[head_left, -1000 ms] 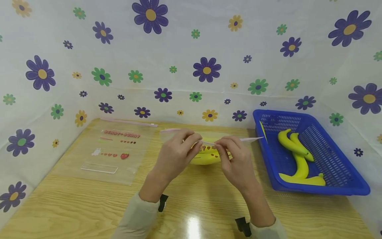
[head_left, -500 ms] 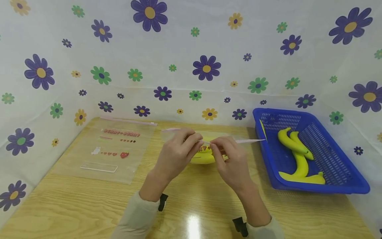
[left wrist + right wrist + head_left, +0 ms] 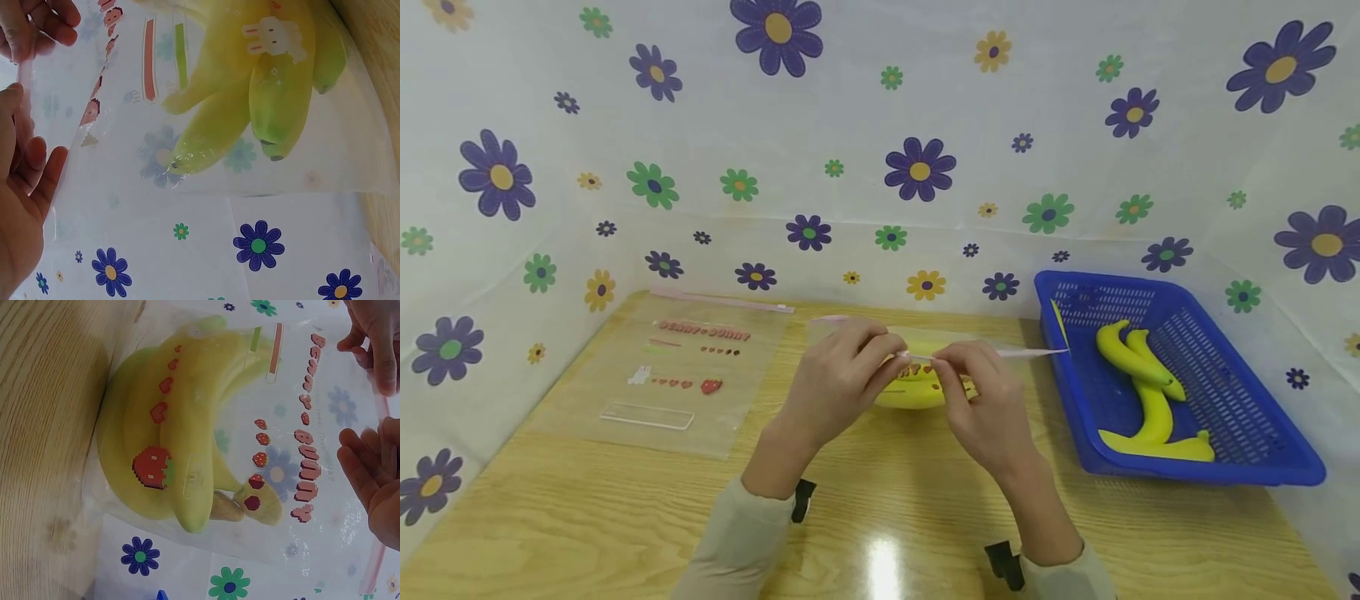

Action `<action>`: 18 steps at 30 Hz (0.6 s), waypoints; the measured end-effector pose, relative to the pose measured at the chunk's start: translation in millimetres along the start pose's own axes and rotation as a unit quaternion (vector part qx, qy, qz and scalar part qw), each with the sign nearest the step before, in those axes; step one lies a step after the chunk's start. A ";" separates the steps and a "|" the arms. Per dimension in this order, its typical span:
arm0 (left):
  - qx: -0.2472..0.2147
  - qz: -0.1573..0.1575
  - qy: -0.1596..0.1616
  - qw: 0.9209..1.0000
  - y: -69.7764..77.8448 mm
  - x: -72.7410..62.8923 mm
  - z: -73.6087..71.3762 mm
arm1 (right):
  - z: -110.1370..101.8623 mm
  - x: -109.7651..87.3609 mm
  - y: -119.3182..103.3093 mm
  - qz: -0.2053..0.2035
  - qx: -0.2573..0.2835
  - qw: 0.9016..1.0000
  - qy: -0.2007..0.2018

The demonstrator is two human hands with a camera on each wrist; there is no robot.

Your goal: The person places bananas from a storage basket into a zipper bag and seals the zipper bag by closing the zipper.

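The right hand (image 3: 988, 404) has edged toward the left hand (image 3: 842, 379) — both pinch the pink strip (image 3: 1033, 353) of the clear bag (image 3: 337, 506) holding bananas (image 3: 194, 425) on the table (image 3: 865, 508), partly hiding it. A flat printed bag (image 3: 715, 417) lies left — at right, the blue basket (image 3: 1210, 472) perhaps touches the strip's tip.

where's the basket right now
In the head view, the basket is on the right side of the table, right of the right hand, with bananas inside.

Yellow bananas (image 3: 187, 425) are showing through a clear, pink-edged bag (image 3: 287, 419).
Red hearts (image 3: 159, 412) are dotting it; purple, green and yellow flowers (image 3: 920, 170) are patterning the white backdrop (image 3: 820, 117).
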State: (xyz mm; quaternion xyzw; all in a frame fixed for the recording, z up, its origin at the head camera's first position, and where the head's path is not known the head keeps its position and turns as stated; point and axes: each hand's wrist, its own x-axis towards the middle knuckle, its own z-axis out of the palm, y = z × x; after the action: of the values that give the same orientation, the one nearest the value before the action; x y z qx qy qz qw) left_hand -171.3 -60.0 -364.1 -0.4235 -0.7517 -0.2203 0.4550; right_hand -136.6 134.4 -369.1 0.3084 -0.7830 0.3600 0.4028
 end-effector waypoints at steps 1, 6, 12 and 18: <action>0.001 0.000 -0.001 1.000 -0.1 -0.1 0.0 | -0.1 0.1 -0.1 0.002 -0.001 1.000 0.000; 0.004 0.001 -0.006 1.000 -0.3 0.5 0.1 | -0.3 -0.1 0.5 0.004 -0.003 1.000 0.001; 0.017 0.005 -0.005 1.000 -2.2 0.8 0.4 | 0.0 -0.1 1.4 0.004 0.001 1.000 0.003; 0.023 0.000 0.000 1.000 -6.0 -0.1 -1.4 | 0.9 0.4 1.4 0.002 0.002 1.000 0.004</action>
State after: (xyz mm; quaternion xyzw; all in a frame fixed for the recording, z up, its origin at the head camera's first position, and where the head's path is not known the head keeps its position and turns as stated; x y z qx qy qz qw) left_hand -175.6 -64.4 -363.2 -0.4128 -0.7565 -0.2030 0.4648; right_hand -138.3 134.4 -369.6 0.3060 -0.7812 0.3640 0.4045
